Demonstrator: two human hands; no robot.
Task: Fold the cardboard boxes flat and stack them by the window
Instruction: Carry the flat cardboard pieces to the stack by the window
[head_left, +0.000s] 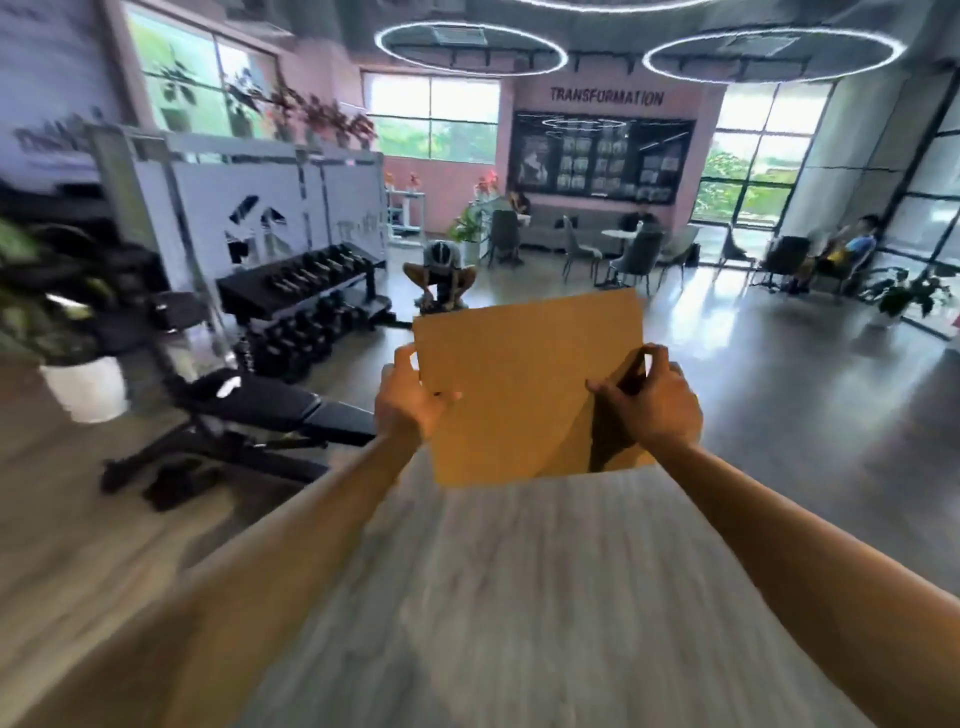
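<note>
In the head view we hold both arms out straight in front of us. Our left hand (402, 397) pinches the left edge of the flat cardboard box (524, 384), thumb on top. Our right hand (649, 397) grips its right edge with curled fingers. The cardboard is up in the air between our hands, its long side going left to right, tilted a little, above the gray floor (545, 571).

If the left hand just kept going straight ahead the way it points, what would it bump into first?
Probably the crouching person beyond the cardboard that the left hand grips; the floor between looks free, though depth is hard to judge.
</note>
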